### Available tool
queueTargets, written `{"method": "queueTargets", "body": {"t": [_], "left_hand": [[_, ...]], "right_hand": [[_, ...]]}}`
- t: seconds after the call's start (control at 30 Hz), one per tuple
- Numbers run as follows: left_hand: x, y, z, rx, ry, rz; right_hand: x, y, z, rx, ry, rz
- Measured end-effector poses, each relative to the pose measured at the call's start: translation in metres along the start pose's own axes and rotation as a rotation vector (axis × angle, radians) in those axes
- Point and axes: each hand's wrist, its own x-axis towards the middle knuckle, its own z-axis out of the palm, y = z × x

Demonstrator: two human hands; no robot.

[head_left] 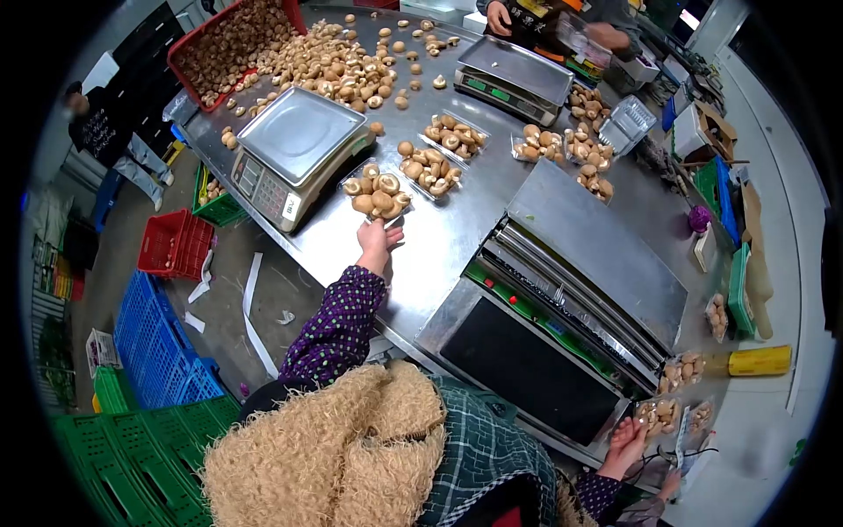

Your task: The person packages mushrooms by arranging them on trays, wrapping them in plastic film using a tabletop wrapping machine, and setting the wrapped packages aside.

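Note:
My left hand point(378, 241) holds the near edge of a clear plastic tray of mushrooms point(379, 195) on the steel table, its fingers partly curled at the rim. Two more trays of mushrooms, one nearer point(430, 169) and one farther point(455, 136), sit just beyond it. Far to the right, my right hand point(623, 446) has its fingertips at the edge of a pack of mushrooms point(659, 416), beside the wrapping machine point(536, 364). That hand's grip is partly hidden. Other packs point(680, 372) lie close by.
A weighing scale point(303, 136) stands left, another point(516, 70) at the back. Loose mushrooms point(338, 66) spread from a tipped red crate point(189, 66). A co-worker's hands point(499, 18) show across the table; another person point(110, 132) stands left. Crates point(167, 342) line the floor.

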Motion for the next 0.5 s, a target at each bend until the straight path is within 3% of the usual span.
{"method": "queueTargets", "body": {"t": [0.1,0.2,0.33,0.47,0.5], "left_hand": [[0.001,0.007,-0.005,-0.048,0.098,-0.006],[-0.023,0.025,-0.033,0.042,-0.031,0.058],[-0.064,0.09,-0.052,0.326,-0.282,0.102],[-0.11,0.164,-0.001,0.706,-0.573,0.126],[-0.111,0.169,0.02,0.77,-0.67,0.126]], "right_hand": [[-0.011,-0.014,0.032,0.044,-0.016,-0.081],[-0.049,-0.042,0.076,-0.086,-0.036,-0.255],[-0.067,-0.063,0.109,-0.227,-0.11,-0.369],[-0.083,-0.092,0.193,-0.551,-0.469,-0.53],[-0.094,-0.096,0.226,-0.522,-0.482,-0.489]]}}
